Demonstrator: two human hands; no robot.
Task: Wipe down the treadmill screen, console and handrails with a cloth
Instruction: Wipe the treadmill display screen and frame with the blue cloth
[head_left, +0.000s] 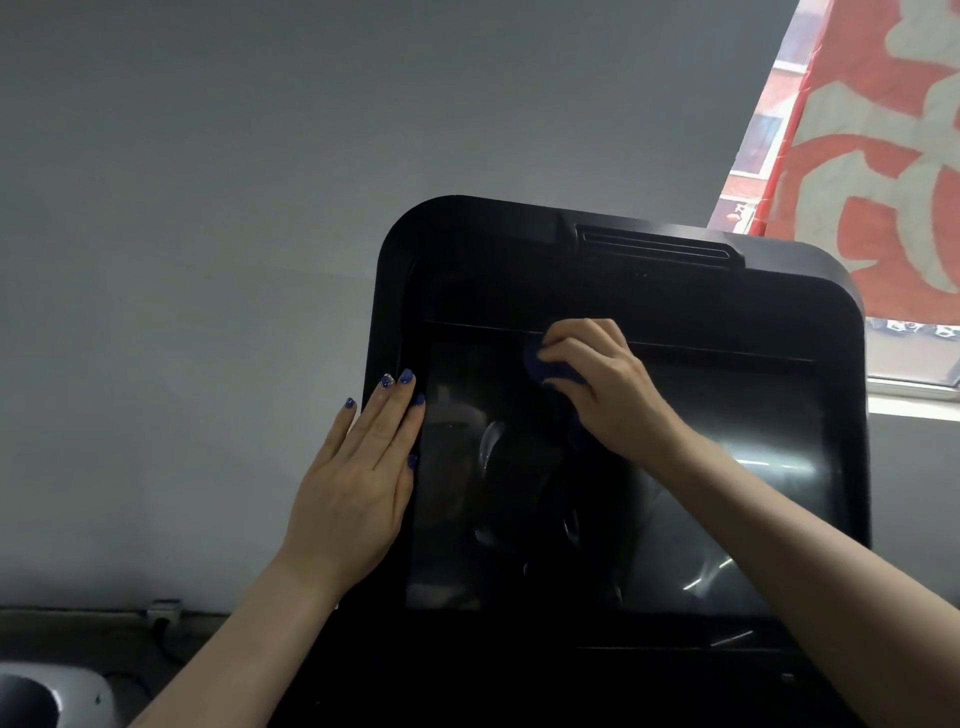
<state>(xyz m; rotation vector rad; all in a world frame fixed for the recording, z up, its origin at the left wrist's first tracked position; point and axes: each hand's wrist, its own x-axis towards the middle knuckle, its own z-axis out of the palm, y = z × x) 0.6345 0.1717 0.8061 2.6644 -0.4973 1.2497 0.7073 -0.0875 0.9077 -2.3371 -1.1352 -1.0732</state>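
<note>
The treadmill's black console fills the middle of the head view, with its dark glossy screen set below a vent slot. My left hand lies flat along the console's left edge, fingers together and pointing up. My right hand is closed on a dark blue cloth and presses it against the top of the screen, near the middle. Most of the cloth is hidden under my fingers and palm.
A grey wall stands behind the console. At the upper right is a window with a red and white banner outside. A white rounded object sits at the bottom left, near a cable and wall fitting.
</note>
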